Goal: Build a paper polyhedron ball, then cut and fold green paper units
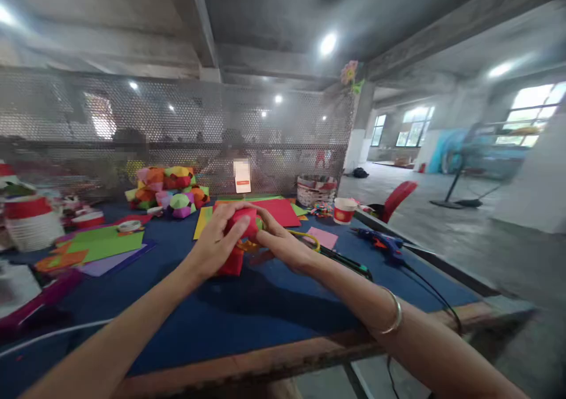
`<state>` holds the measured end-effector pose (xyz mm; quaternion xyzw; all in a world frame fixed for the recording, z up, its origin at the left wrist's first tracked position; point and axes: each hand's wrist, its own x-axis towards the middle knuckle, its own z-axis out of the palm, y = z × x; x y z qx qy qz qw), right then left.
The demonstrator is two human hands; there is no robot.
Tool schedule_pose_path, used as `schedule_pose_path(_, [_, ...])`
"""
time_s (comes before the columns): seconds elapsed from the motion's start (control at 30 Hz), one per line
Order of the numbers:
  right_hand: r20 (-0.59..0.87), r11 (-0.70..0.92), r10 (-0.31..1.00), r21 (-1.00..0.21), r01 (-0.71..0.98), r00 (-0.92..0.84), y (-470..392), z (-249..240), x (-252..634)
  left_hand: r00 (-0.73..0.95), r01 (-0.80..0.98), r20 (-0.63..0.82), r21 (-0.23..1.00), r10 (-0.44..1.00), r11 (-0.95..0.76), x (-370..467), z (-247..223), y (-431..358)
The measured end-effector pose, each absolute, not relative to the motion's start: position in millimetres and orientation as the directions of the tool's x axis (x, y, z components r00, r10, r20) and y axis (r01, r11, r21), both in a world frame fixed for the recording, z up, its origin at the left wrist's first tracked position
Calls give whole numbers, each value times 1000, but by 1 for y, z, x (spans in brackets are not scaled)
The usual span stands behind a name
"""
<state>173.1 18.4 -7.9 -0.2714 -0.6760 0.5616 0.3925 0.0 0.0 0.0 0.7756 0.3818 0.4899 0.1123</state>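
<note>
Both hands are wrapped round a red felt ball (246,219) with a bit of green at its right side, held just above the blue-covered table (269,313). My left hand (220,234) is closed on its left side, thumb across the front. On the other side, my right hand (279,238) curls over it with the fingers partly hidden. A red piece (232,264) lies below the left hand. Beside the right hand is a yellow loop (315,241), perhaps a handle. Red felt sheets (280,212) are stacked behind the hands.
Several colourful patchwork balls (180,204) are heaped at the back left, with green felt sheets (106,243) nearer. To the right are a paper cup (344,210), a blue glue gun (382,243) with its cord, and a woven basket (315,191). A lit phone (242,176) stands by the mesh partition (274,122).
</note>
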Motion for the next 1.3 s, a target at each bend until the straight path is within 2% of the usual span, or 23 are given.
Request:
schedule_pose_path(0.2, [331, 329, 796, -939, -97, -506, 19, -7, 176, 182, 477, 663, 586, 726, -655, 0, 0, 2])
schedule_pose_path(0.6, [127, 18, 861, -975, -220, -493, 17, -3, 172, 191, 477, 710, 536, 678, -697, 1, -7, 7])
schedule_pose_path(0.93, [94, -15, 898, -969, -245, -429, 13, -8, 165, 215, 436, 677, 578, 704, -690, 4, -6, 4])
schedule_pose_path(1.2, [106, -7, 907, -964, -267, -408, 12, -7, 164, 225, 426, 686, 570, 692, -703, 7, -5, -1])
schedule_pose_path(1.3, [155, 48, 917, -957, -285, -366, 11, -8, 162, 217, 422, 692, 570, 689, -705, 7, -6, -1])
